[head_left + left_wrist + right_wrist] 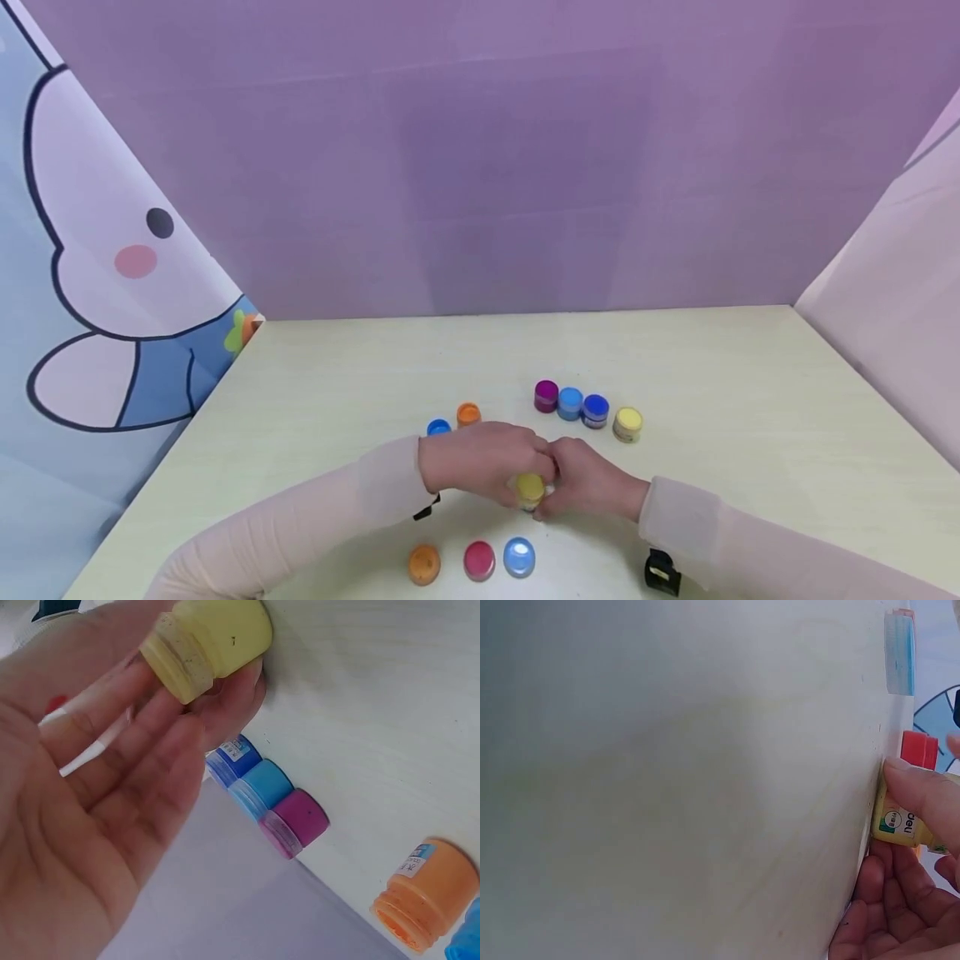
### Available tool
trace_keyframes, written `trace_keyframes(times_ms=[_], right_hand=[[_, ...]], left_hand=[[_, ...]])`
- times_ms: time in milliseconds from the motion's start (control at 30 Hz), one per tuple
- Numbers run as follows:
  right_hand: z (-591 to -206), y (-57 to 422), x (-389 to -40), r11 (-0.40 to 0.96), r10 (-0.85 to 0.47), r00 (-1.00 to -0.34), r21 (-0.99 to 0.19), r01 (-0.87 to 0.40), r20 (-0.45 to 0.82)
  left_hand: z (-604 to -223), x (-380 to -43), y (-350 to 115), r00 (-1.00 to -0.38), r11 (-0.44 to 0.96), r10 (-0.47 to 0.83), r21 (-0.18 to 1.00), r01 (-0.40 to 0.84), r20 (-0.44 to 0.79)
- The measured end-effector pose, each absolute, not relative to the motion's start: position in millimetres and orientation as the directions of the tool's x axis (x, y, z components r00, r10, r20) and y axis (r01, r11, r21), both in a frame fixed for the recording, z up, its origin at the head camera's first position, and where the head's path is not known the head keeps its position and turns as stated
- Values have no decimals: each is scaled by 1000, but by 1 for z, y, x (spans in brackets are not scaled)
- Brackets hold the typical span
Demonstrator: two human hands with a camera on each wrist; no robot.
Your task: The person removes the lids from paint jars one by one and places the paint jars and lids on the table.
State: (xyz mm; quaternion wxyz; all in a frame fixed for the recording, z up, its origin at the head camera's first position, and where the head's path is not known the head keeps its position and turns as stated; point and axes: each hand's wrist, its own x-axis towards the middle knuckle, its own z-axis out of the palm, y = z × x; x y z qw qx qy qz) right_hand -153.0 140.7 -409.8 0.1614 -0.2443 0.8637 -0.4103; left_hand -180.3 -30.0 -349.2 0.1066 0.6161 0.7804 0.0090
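Near the middle of the table both hands meet at a yellow paint jar (530, 486). My right hand (592, 482) grips its body, the thumb on the near side and fingers round the far side. In the right wrist view, the jar (896, 821) shows a printed label and stands upright by the tabletop. Over its top, my left hand (487, 460) reaches with bent fingers to the ribbed lid (178, 664). The left fingers (154, 780) touch that lid in the left wrist view, where the thumb's hold is hard to make out.
Purple (547, 396), light blue (570, 403), dark blue (596, 411) and pale yellow (627, 424) jars line up at the back. An uncapped orange jar (431, 889) stands beside a blue one (438, 427). Orange (424, 565), red (479, 561) and blue (519, 557) round pieces lie in front.
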Motion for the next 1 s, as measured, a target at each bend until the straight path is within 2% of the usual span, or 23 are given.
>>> trace_keyframes(times_ms=[167, 367, 467, 633, 733, 867, 1000], right_hand=[[-410, 140, -152, 528, -561, -824, -801, -283, -79], [-410, 140, -152, 544, -557, -827, -784, -299, -72], [-409, 140, -152, 559, -551, -832, -770, -307, -69], [-409, 140, -151, 557, -555, -829, -771, -309, -69], [-409, 140, -151, 548, -567, -822, -769, -329, -52], [-409, 140, -152, 541, -579, -814, -767, -346, -41], [-409, 140, -152, 550, -578, -815, -754, -360, -33]], left_hand=[[-351, -180, -31, -142, 158, 982, 138, 978, -122], [-350, -181, -31, -160, 177, 980, 162, 971, -118], [-350, -180, -29, -202, 225, 969, 162, 961, -142], [-351, -176, -28, -366, 401, 910, 193, 895, -193], [-353, -174, -28, -447, 477, 877, 206, 854, -178], [-355, -172, -29, -494, 514, 857, 188, 837, -145], [-354, -171, -30, -505, 525, 851, 201, 827, -147]])
